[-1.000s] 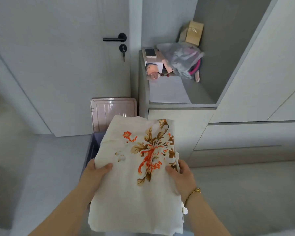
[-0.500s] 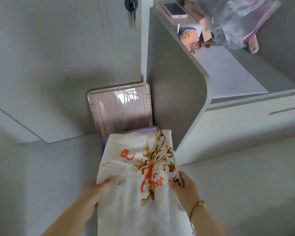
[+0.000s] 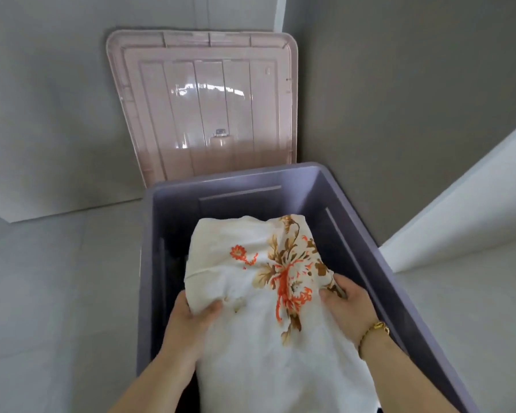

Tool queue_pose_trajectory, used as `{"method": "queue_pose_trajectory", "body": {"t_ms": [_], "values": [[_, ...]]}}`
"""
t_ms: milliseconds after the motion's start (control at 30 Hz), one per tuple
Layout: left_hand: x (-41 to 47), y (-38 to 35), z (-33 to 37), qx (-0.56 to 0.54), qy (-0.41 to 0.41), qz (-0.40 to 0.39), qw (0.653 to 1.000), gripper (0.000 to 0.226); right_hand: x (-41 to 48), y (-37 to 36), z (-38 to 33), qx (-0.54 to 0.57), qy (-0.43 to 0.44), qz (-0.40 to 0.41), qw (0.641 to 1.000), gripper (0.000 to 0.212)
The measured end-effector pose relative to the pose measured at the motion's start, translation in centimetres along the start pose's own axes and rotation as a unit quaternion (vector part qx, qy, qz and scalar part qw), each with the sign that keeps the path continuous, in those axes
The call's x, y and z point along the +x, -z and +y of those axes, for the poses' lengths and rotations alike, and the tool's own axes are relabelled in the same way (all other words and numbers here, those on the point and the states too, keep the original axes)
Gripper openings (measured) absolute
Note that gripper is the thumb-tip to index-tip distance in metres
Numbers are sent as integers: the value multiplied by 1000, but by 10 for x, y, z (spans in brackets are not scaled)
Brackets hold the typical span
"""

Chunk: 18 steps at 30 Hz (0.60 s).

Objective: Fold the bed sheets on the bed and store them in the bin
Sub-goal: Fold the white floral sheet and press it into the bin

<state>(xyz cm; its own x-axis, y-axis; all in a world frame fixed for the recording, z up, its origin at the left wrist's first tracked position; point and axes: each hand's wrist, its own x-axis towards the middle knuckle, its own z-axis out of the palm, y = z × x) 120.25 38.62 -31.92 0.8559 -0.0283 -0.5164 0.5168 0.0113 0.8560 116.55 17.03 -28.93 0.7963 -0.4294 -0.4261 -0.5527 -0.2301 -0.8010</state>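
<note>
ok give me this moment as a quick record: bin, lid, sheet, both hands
bin: purple, open, on the floor; bottom mostly hidden
lid: pink, off, standing against the grey surface behind the bin
sheet: folded, white with orange and brown flower print, held in the bin's opening
left grip: holds the sheet's left edge, thumb on top
right grip: holds the sheet's right edge; gold bracelet on the wrist
stage: sheet not yet released

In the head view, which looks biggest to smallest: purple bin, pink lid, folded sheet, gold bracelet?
1. purple bin, largest.
2. folded sheet and pink lid look alike; the sheet is nearer the camera, so unranked.
3. gold bracelet, smallest.
</note>
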Motion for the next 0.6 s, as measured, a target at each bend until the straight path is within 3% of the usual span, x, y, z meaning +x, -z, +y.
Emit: {"method": "queue_pose_trajectory", "body": {"t_ms": [67, 167, 233, 333, 500, 600], "values": [[23, -6, -5, -5, -48, 8, 999, 34, 22, -8, 12, -6, 26, 21, 999, 28], [56, -16, -15, 62, -85, 70, 992, 59, 51, -16, 34, -28, 21, 31, 999, 51], [66, -19, -22, 180, -49, 111, 976, 83, 60, -21, 48, -43, -30, 16, 998, 71], [74, -18, -36, 315, -14, 100, 944, 89, 64, -26, 67, -81, -77, -2, 994, 77], [93, -21, -65, 286, 140, 94, 943, 85, 58, -41, 100, -82, -154, -49, 983, 78], [93, -25, -82, 286, 178, 82, 938, 86, 57, -48, 119, -77, -168, -56, 981, 88]]}}
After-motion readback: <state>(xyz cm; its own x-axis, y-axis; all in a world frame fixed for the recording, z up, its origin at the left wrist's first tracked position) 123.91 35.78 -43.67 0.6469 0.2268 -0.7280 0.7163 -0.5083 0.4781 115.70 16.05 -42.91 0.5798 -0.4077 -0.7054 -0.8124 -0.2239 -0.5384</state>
